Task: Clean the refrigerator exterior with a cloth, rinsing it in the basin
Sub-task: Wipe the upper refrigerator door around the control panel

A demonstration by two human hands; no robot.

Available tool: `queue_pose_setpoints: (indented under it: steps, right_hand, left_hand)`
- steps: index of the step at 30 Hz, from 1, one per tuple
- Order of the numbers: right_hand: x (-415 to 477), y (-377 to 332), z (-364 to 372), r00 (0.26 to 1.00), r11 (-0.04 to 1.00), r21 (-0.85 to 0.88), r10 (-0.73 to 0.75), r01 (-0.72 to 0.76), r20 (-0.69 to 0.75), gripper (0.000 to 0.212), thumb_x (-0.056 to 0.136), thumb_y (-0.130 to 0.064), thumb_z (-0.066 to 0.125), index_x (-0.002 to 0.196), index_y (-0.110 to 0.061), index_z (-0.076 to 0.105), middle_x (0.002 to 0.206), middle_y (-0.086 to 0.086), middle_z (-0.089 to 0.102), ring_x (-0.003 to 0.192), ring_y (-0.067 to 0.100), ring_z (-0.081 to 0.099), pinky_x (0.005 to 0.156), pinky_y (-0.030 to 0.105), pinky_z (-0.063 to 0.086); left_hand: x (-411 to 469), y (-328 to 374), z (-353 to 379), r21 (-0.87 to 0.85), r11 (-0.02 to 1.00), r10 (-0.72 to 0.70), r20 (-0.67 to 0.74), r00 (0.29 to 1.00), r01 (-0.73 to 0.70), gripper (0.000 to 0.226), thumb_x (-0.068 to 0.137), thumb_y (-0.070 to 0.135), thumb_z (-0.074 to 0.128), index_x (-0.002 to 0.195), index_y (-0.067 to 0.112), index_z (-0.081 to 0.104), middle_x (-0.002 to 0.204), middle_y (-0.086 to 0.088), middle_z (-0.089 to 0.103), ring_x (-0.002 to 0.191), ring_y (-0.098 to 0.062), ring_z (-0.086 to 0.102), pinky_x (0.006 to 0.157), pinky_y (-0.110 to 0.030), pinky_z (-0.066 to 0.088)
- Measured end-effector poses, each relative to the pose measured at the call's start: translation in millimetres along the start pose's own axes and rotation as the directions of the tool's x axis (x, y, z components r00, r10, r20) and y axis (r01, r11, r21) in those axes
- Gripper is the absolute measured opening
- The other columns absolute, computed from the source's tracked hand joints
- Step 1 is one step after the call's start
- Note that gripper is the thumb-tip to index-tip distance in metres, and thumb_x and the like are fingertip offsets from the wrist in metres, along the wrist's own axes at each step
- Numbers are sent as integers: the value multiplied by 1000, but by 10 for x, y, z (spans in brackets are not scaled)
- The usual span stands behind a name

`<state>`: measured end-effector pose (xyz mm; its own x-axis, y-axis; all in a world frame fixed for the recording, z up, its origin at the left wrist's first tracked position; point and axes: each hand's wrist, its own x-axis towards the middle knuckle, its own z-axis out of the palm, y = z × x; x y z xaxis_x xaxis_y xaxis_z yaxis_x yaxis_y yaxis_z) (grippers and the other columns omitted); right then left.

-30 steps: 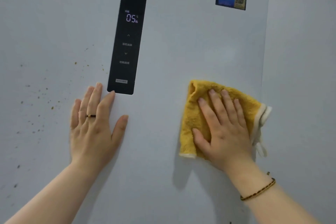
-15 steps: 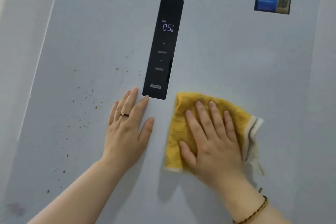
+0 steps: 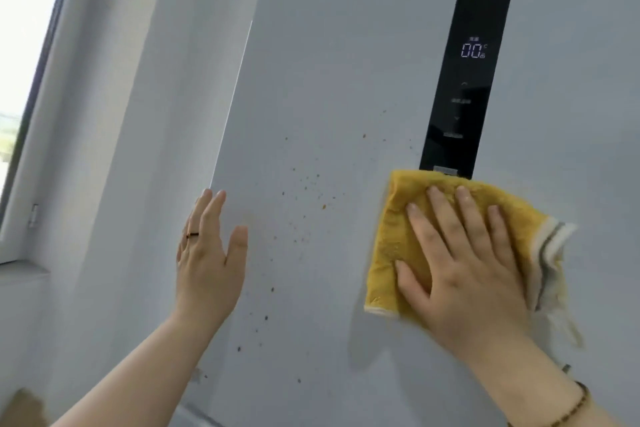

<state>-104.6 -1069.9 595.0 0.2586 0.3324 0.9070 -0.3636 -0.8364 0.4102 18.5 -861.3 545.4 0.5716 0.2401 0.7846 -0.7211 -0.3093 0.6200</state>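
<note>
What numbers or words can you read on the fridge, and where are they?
"00", with a small "C" beside it: lit on the black control panel of the refrigerator door.
Small lit signs above and below the number: too blurred to read.
Pale label at the panel's bottom edge: too blurred to read.

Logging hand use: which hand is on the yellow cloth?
The right hand, wearing a bracelet, presses the yellow cloth flat against the refrigerator door. The left hand, wearing a ring, has no cloth.
</note>
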Motion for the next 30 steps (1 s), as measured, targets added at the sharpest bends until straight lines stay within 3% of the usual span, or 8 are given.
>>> queue_pose_setpoints:
  steps: [4, 8, 12, 15, 19, 22, 26, 30]
  right_hand:
    - [141, -300, 49, 984, 984, -11, 176, -176, -27, 56, 90, -45, 27, 131, -8, 37, 140, 19, 40, 132, 35, 21, 114, 38, -2]
    - [-147, -698, 197, 993, 998, -41, -35, 39, 109, 57, 95, -47, 12, 133, -11, 35, 141, 12, 30, 144, 23, -2, 116, 41, -1]
    - [-100, -652, 194, 967, 971, -82, -214, 226, 142, 55, 95, -48, 14, 132, -15, 37, 140, 7, 33, 144, 20, 1, 115, 41, 5]
    - [279, -495, 139, 994, 984, -155, -73, 84, 76, 57, 94, -50, 15, 132, -13, 36, 140, 11, 32, 136, 30, 18, 114, 39, 4]
    - [560, -683, 212, 968, 955, -158, 245, -250, -53, 59, 86, -42, 32, 134, -8, 31, 142, 23, 36, 131, 35, 17, 111, 37, -1]
    - [392, -1004, 322, 998, 988, -157, 19, -10, 59, 56, 94, -47, 19, 136, -12, 31, 144, 16, 28, 136, 32, 14, 112, 41, 0]
    - [413, -928, 316, 930, 926, -139, -327, 351, 168, 53, 93, -46, 19, 136, -18, 33, 143, 7, 32, 134, 27, 26, 112, 45, 9]
    - [841, -669, 278, 999, 964, -261, -44, 50, 31, 60, 85, -46, 33, 134, -12, 36, 140, 15, 44, 131, 29, 25, 111, 41, -6]
  left_hand:
    - [137, -369, -13, -70, 987, -140, 91, 986, 147, 54, 94, 19, 41, 144, 17, 20, 153, 1, 17, 140, -18, 18, 112, -31, 13]
    - [194, -507, -36, -230, 942, -195, 217, 957, 244, 55, 95, 22, 38, 145, 23, 14, 150, 6, 23, 138, -13, 18, 108, -25, 15]
    - [170, -523, -50, -350, 890, -202, 273, 941, 293, 54, 96, 23, 36, 144, 28, 13, 142, 16, 25, 137, -10, 18, 103, -19, 16]
    - [192, -562, -80, -404, 860, -193, 310, 931, 313, 53, 95, 23, 36, 143, 32, 15, 129, 24, 23, 136, -9, 20, 103, -21, 16]
    - [219, -602, -119, -432, 831, -194, 364, 911, 349, 52, 95, 22, 36, 142, 33, 17, 125, 25, 24, 134, -7, 22, 98, -18, 18]
    - [219, -588, -156, -446, 812, -200, 395, 896, 378, 52, 95, 22, 36, 142, 33, 18, 125, 23, 25, 133, -6, 24, 97, -17, 18]
    - [234, -571, -180, -444, 809, -206, 402, 892, 387, 53, 95, 20, 38, 142, 33, 19, 138, 15, 30, 135, -10, 24, 101, -21, 19]
    - [223, -552, -190, -457, 805, -191, 406, 894, 379, 53, 95, 19, 38, 142, 32, 19, 128, 21, 27, 134, -8, 24, 105, -25, 19]
